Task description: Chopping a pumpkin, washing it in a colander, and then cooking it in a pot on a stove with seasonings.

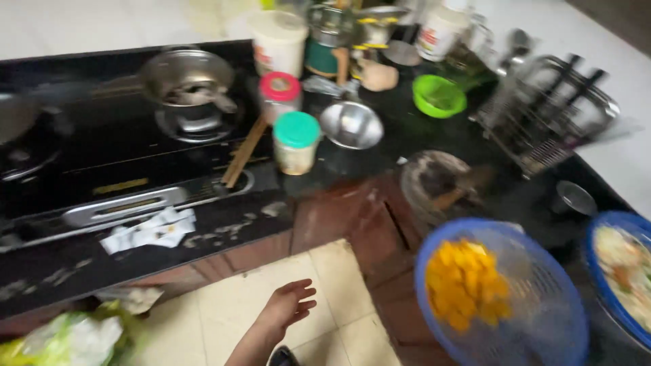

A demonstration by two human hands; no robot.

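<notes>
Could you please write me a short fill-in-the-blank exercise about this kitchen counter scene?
1. The blue strainer basket holds chopped pieces coloured ____.
2. The jar beside the steel bowl has a lid coloured ____.
3. The one hand in view hangs open over the tiled ____.
4. The small plastic bowl near the dish rack is ____ in colour.

Missing words: orange-yellow; teal green; floor; bright green

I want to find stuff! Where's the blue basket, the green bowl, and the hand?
Blue basket (542, 318): head view, on its bare mesh beside the yellow pieces.
Green bowl (439, 95): head view, on its inside.
Hand (288, 308): head view, on the palm's middle, empty over the floor.
</notes>
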